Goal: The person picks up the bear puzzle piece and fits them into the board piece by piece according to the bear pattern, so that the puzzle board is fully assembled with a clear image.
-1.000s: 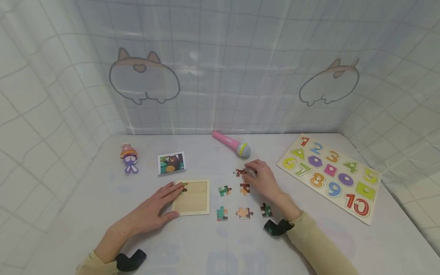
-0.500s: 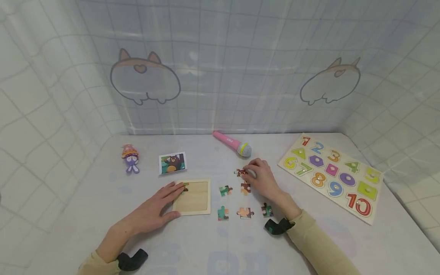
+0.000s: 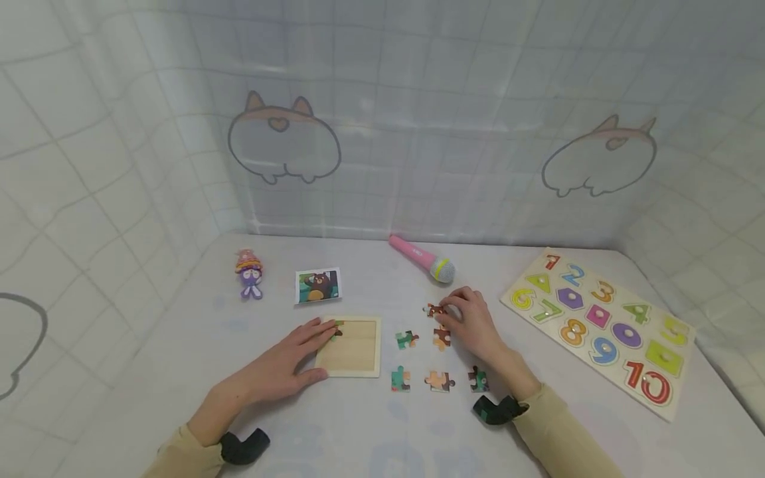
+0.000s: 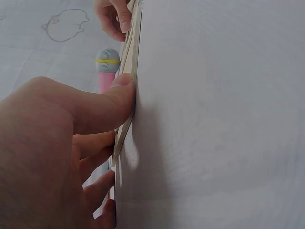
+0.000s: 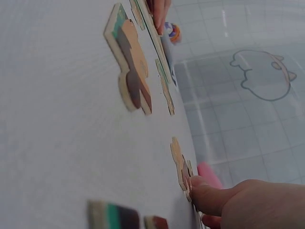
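Note:
My left hand (image 3: 293, 362) lies with extended fingers over the left edge of a shallow wooden puzzle tray (image 3: 378, 348). Its fingertips touch the tray's upper left corner, where a small green and brown puzzle part shows; the fingers hide the rest. In the left wrist view the thumb rests along the tray's edge. My right hand (image 3: 476, 325) pinches a brown puzzle piece (image 3: 431, 309) at the table surface, thumb and index finger bent around its right side. Close below lies a brown and orange piece (image 3: 442, 337), near the thumb. A green piece (image 3: 407, 340) lies left of it.
A nearer row holds a teal piece (image 3: 399, 380), a peach piece (image 3: 439, 381) and a dark green piece (image 3: 478, 380). Behind are a bear picture card (image 3: 318, 286), a purple doll (image 3: 250, 273) and a pink microphone (image 3: 421, 257). A number board (image 3: 597, 325) lies at right.
The head view has turned slightly, so everything appears shifted to the right. Both hands keep their places on the tray and at the brown piece; the pieces have not visibly moved.

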`<state>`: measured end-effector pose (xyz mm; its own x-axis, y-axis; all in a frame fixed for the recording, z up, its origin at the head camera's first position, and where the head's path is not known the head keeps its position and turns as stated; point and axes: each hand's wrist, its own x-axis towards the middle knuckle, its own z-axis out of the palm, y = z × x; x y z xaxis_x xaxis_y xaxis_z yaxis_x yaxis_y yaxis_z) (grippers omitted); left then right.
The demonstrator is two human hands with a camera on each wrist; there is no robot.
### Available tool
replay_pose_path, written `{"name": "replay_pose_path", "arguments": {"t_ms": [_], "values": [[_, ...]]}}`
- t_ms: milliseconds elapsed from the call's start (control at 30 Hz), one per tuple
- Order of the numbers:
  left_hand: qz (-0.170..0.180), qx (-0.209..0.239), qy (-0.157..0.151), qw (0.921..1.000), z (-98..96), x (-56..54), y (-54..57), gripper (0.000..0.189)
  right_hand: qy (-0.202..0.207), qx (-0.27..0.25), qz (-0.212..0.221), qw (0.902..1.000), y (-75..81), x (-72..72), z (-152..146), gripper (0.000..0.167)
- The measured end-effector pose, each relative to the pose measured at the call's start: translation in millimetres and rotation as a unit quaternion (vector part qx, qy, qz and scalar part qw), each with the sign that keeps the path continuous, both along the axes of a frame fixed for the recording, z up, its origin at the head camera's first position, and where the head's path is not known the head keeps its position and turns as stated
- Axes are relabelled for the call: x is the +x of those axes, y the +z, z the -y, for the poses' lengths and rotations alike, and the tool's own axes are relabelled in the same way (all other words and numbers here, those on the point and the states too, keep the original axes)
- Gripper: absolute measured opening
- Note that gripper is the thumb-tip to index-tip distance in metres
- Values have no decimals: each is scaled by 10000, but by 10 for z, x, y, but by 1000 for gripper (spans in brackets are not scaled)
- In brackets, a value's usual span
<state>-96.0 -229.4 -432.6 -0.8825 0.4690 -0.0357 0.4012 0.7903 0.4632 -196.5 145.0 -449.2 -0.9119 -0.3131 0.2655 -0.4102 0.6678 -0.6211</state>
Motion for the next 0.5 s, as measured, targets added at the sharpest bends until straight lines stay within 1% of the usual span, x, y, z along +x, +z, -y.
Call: {"name": "replay_pose_path", "arguments": {"t_ms": [133,367,500], "values": [[-19,-23,-32,10000,-4,1,-5,73,-18,-47,74,10000,-11,16,-2,23],[-34,22,-24,10000,-6,-13,-3,73,46,41,-108,9999,5,7,5,25],[-13,24,-12,10000,-7,-17,-9,73,63,73,-110,9999,12,12,-2,25]]}}
